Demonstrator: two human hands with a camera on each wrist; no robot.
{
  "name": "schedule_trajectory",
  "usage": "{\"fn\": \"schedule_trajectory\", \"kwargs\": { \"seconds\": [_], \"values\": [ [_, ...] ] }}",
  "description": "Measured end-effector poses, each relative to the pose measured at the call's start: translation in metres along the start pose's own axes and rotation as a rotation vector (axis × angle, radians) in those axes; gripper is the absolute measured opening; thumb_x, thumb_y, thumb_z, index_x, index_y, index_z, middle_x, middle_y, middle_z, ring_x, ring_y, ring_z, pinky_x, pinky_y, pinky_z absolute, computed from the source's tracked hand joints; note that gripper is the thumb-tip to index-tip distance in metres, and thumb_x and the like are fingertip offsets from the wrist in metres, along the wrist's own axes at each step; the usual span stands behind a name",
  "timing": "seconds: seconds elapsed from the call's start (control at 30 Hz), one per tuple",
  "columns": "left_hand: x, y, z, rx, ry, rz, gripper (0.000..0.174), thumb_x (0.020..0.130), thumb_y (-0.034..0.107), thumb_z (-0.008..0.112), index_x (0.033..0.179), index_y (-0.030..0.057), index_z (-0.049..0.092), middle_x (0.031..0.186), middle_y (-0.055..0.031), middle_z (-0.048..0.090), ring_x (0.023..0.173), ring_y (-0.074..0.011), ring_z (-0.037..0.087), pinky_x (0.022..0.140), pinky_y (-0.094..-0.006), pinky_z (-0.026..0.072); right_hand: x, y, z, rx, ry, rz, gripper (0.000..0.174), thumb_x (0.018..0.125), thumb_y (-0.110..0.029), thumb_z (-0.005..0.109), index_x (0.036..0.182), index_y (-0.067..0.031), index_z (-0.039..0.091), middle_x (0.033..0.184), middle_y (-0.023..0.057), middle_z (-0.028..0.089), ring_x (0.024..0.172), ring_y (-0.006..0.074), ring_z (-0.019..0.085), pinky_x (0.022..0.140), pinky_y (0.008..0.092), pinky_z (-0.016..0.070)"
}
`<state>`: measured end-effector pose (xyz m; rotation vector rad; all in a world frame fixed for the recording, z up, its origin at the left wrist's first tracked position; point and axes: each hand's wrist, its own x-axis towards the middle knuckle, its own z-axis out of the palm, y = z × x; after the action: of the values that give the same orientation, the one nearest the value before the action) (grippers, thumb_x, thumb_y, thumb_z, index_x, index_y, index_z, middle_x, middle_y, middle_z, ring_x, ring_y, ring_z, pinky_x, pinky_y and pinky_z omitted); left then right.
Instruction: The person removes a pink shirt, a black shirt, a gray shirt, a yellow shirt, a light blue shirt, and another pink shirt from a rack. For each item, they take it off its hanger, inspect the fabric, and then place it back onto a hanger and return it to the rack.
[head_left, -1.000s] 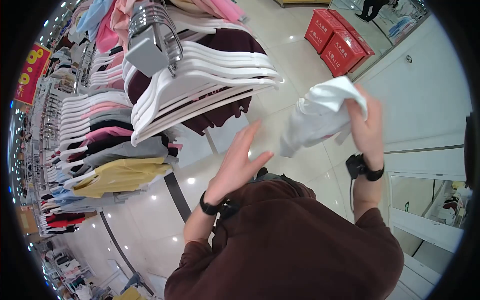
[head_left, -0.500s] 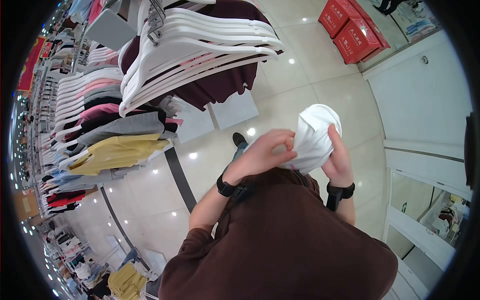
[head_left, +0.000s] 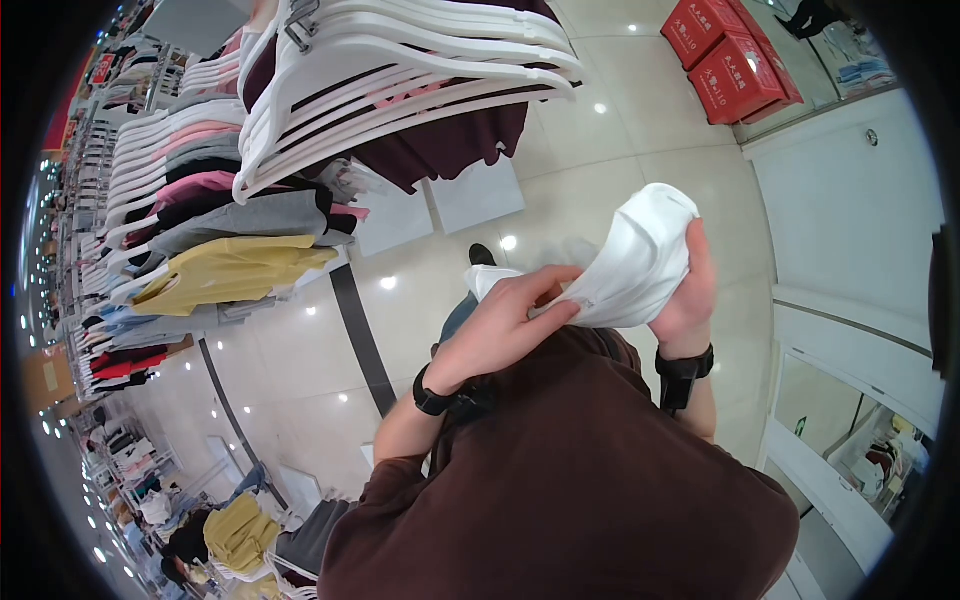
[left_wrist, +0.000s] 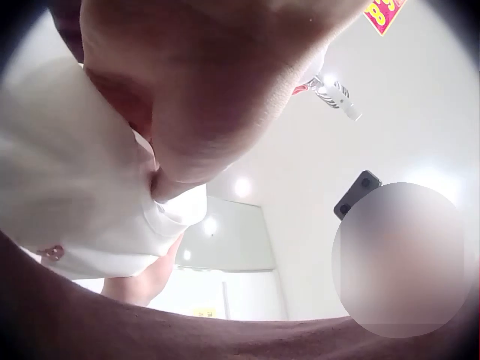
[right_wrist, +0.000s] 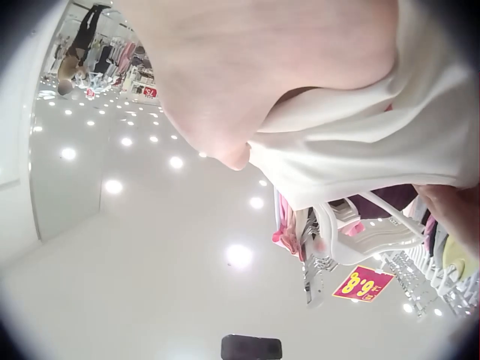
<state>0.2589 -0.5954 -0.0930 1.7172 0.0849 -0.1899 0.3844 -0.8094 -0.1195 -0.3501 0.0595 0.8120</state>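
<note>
A white cloth garment [head_left: 640,255] is stretched between both hands in front of the dark brown top of the person. My left hand [head_left: 512,325] pinches its near left part between thumb and fingers, and some of the cloth shows beyond that hand. On the far right, my right hand [head_left: 688,290] grips the bunched end. In the left wrist view the thumb of my left hand [left_wrist: 202,97] presses the white garment [left_wrist: 67,165], which bears a small pinkish mark. The right wrist view has my right hand [right_wrist: 277,67] holding the cloth [right_wrist: 360,142] near its edge.
White hangers [head_left: 400,60] with a dark maroon garment [head_left: 450,145] hang at upper left. More clothes, including a yellow top [head_left: 225,270], line the rack on the left. Red boxes [head_left: 735,75] stand at the back right, near a white panel [head_left: 840,190].
The white garment came from the far right to between the hands. My left hand, formerly free, has closed on the cloth. The right hand has moved left, and the view has shifted slightly.
</note>
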Motion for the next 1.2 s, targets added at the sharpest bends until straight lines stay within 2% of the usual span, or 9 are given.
{"fn": "schedule_trajectory", "kwargs": {
  "seconds": [0.43, 0.5, 0.73, 0.8, 0.83, 1.03, 1.07, 1.13, 1.2],
  "values": [
    [-0.008, 0.017, -0.014, -0.276, -0.021, -0.131, 0.02, 0.104, 0.022, 0.06, 0.102, 0.0016, 0.059, 0.082, 0.0009, 0.057, 0.074, -0.0045, 0.047, 0.065, -0.0246, 0.0388, 0.005, 0.013, -0.009, 0.054, -0.032, -0.007, 0.065, 0.11, -0.048, 0.039, 0.156, -0.0026, 0.035, 0.154, 0.0171, 0.049, 0.14, 0.0362, 0.05, 0.117, 0.0517, 0.0406],
    [-0.009, 0.018, -0.02, -0.251, -0.042, -0.113, 0.026, 0.103, 0.025, 0.063, 0.107, -0.0004, 0.062, 0.089, -0.0047, 0.063, 0.082, -0.0126, 0.057, 0.076, -0.0297, 0.0468, 0.011, 0.017, -0.01, 0.015, -0.059, 0.017, 0.065, 0.11, -0.047, 0.039, 0.157, -0.0023, 0.034, 0.155, 0.0173, 0.048, 0.141, 0.0358, 0.049, 0.117, 0.0511, 0.0399],
    [-0.026, 0.005, -0.046, -0.113, 0.049, -0.107, 0.022, 0.096, 0.022, 0.071, 0.106, 0.0014, 0.068, 0.096, -0.0101, 0.071, 0.088, -0.0196, 0.067, 0.079, -0.0332, 0.0507, 0.031, 0.047, 0.006, 0.037, -0.127, 0.05, 0.066, 0.109, -0.046, 0.042, 0.155, 0.0005, 0.034, 0.155, 0.019, 0.047, 0.141, 0.0354, 0.049, 0.117, 0.0507, 0.0403],
    [-0.027, -0.006, -0.058, 0.144, 0.261, -0.201, 0.02, 0.092, 0.016, 0.073, 0.103, 0.0003, 0.069, 0.098, -0.0125, 0.072, 0.088, -0.0206, 0.068, 0.079, -0.0329, 0.051, 0.037, 0.055, 0.015, -0.032, -0.126, 0.062, 0.066, 0.107, -0.044, 0.046, 0.153, 0.0027, 0.037, 0.151, 0.0206, 0.051, 0.138, 0.036, 0.053, 0.116, 0.0506, 0.0417],
    [-0.029, -0.029, -0.061, 0.391, 0.432, -0.018, 0.02, 0.089, 0.015, 0.074, 0.102, 0.0007, 0.069, 0.098, -0.0155, 0.071, 0.089, -0.0298, 0.068, 0.078, -0.0367, 0.0526, 0.037, 0.059, 0.015, -0.037, -0.128, 0.066, 0.066, 0.107, -0.044, 0.046, 0.153, 0.0027, 0.037, 0.151, 0.0206, 0.051, 0.138, 0.036, 0.053, 0.116, 0.0506, 0.0417],
    [-0.055, -0.114, -0.108, 0.719, 0.506, -0.161, 0.017, 0.086, 0.009, 0.067, 0.103, 0.0071, 0.067, 0.089, -0.0147, 0.068, 0.088, -0.0344, 0.067, 0.076, -0.0452, 0.052, 0.042, 0.082, 0.027, -0.379, -0.088, 0.202, 0.048, 0.104, -0.021, 0.059, 0.143, 0.0058, 0.051, 0.135, 0.0149, 0.065, 0.128, 0.0253, 0.06, 0.109, 0.0387, 0.0474],
    [-0.058, -0.119, -0.115, 0.715, 0.505, -0.133, 0.017, 0.086, 0.009, 0.067, 0.103, 0.0071, 0.067, 0.089, -0.0147, 0.068, 0.088, -0.0344, 0.067, 0.076, -0.0452, 0.052, 0.045, 0.085, 0.039, -0.487, -0.093, 0.252, 0.044, 0.104, -0.017, 0.06, 0.14, 0.0057, 0.054, 0.132, 0.0124, 0.066, 0.124, 0.0212, 0.061, 0.106, 0.0351, 0.0475],
    [-0.067, -0.123, -0.13, 0.49, 0.404, -0.518, 0.021, 0.087, 0.011, 0.067, 0.108, 0.0087, 0.064, 0.092, -0.0152, 0.068, 0.092, -0.0336, 0.067, 0.077, -0.042, 0.0524, 0.048, 0.097, 0.054, -0.6, -0.104, 0.3, 0.039, 0.103, -0.014, 0.06, 0.137, 0.0055, 0.057, 0.129, 0.01, 0.067, 0.121, 0.0171, 0.061, 0.104, 0.0315, 0.0477],
    [-0.07, -0.124, -0.142, 0.369, 0.381, -0.521, 0.02, 0.094, 0.009, 0.062, 0.114, 0.0084, 0.06, 0.097, -0.0107, 0.069, 0.096, -0.0263, 0.068, 0.081, -0.0358, 0.0527, 0.05, 0.111, 0.064, -0.817, 0.045, 0.228, 0.037, 0.104, -0.014, 0.059, 0.136, 0.0039, 0.06, 0.126, 0.0068, 0.068, 0.114, 0.0135, 0.062, 0.1, 0.029, 0.0467]
  ]
}}
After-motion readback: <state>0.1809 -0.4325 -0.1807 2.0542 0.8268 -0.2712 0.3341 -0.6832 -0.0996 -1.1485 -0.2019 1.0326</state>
